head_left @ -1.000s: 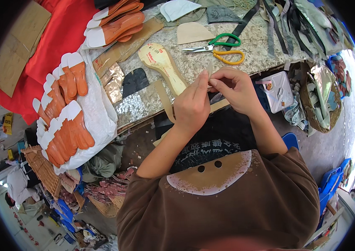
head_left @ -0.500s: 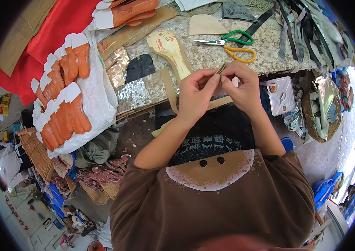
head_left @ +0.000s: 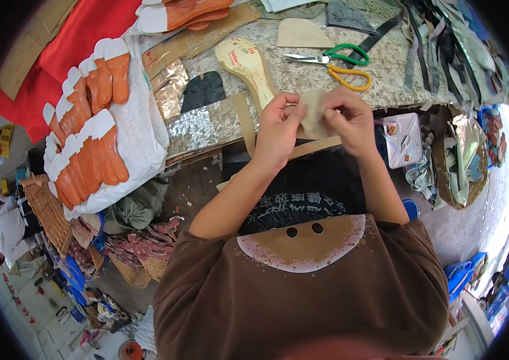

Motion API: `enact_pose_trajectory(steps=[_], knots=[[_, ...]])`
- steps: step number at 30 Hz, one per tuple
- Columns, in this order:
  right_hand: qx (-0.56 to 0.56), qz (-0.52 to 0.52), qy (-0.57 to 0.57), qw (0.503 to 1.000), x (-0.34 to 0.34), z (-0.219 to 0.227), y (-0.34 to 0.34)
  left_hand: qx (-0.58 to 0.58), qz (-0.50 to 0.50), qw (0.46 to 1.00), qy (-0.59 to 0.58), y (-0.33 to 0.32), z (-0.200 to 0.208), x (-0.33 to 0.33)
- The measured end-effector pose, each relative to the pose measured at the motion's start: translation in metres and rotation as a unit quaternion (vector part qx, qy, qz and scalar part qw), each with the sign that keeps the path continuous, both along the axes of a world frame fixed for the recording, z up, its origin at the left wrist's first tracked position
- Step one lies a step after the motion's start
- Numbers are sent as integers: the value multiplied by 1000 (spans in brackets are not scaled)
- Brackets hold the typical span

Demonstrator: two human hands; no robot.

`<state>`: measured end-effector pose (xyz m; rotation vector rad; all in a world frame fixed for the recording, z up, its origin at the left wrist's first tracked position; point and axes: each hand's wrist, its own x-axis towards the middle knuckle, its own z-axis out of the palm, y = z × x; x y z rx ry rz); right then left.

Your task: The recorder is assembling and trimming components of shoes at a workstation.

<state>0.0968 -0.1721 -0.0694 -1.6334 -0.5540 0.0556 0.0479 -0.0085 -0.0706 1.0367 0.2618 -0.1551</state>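
In front of me, over the near edge of the table, a thin beige piece of sheet material (head_left: 312, 114) with a rounded edge hangs between my hands. My left hand (head_left: 280, 130) pinches its left side between thumb and fingers. At its right side, my right hand (head_left: 351, 120) has its fingers curled; they are slightly blurred, and whether they grip the piece is unclear. Below both hands a long tan strip (head_left: 314, 147) crosses in front of the table. Another stretch of tan strip (head_left: 244, 123) hangs near my left wrist. Behind my left hand lies a sole-shaped board (head_left: 243, 65).
Open scissors (head_left: 326, 60) with green and yellow handles lie beyond my right hand. Near them are a beige cut piece (head_left: 302, 33) and dark strips (head_left: 413, 48). Orange-and-white insoles (head_left: 95, 150) are stacked at left. A white tray (head_left: 403, 141) sits below the table edge at right.
The beige piece, earlier pinched edge-on between both hands, now shows its flat face. My right hand has shifted slightly right, away from my left hand.
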Motion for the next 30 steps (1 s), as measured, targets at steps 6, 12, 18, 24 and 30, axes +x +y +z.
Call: enact_pose_trajectory(steps=[6, 12, 18, 24, 30], knots=[[302, 112, 271, 907, 0, 0, -45, -59, 48, 996, 37, 24, -4, -9], [-142, -64, 252, 955, 11, -13, -128, -34, 197, 979, -23, 107, 6, -32], [-231, -158, -100, 955, 10, -2, -52, -151, 246, 957, 18, 145, -4, -25], [-163, 36, -275, 947, 2, 25, 109, -12, 229, 972, -45, 116, -7, -25], [-193, 110, -335, 916, 7, 1, 138, 33, 209, 977, 0, 127, -2, -38]])
